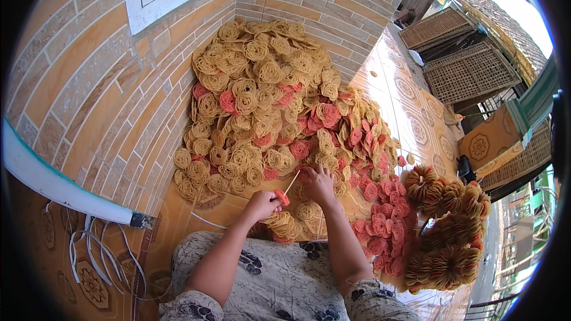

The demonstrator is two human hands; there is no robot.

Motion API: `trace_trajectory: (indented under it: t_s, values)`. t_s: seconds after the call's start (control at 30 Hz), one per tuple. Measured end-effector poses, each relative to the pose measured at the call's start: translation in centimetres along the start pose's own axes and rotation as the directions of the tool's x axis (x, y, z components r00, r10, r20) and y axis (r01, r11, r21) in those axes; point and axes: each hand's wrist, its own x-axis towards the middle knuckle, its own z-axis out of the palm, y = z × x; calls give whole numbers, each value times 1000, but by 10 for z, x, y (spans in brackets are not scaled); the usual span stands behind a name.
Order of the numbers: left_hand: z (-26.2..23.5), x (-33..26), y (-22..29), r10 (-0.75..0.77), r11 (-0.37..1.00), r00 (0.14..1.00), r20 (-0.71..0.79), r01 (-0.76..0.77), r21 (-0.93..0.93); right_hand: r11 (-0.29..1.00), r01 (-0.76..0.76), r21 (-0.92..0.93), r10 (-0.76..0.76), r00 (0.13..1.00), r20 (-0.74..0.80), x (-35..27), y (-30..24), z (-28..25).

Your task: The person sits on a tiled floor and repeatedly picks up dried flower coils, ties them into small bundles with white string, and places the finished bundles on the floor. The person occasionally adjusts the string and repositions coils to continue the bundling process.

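Note:
My left hand (263, 205) is closed on a thin pale stick (292, 182) that slants up to the right. A red lacy coiled cracker (282, 197) sits around the stick's lower part, against my fingertips. At the near edge of the pile, my right hand (320, 188) has its fingers bent around a red cracker (304, 175), partly hidden by them. A large heap of yellow noodle-like crackers (244, 104), mixed with red ones, lies in front of both hands. Closer to my lap is a small cluster of yellow crackers (282, 224).
Loose red crackers (383, 226) are spread to the right. Beside them stand bundles of packed crackers (446, 266) in rosette shapes. A brick-patterned wall (113, 83) bounds the left and back. White strips (101, 249) lie at lower left; woven racks (470, 71) stand far right.

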Motion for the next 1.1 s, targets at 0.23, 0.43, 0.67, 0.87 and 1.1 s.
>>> trace_trajectory:
  t_s: [0.23,0.43,0.67,0.87,1.1]
  values:
    - [0,2,-3,-31,999,1000,4,31,-40,948,-233,218,238,971,6,11,-6,-3]
    - [1,3,-4,-2,1000,1000,10,2,-18,576,-334,746,295,936,192,13,-7,-15]
    - [-1,-1,2,-26,997,1000,0,26,-78,505,-304,808,197,952,235,10,-10,-21]
    - [-1,3,-5,-18,989,1000,23,21,-148,829,-231,509,173,972,160,6,7,-30]
    - [0,1,-2,25,1000,999,21,-25,-9,956,-232,182,205,967,154,1,10,-11]
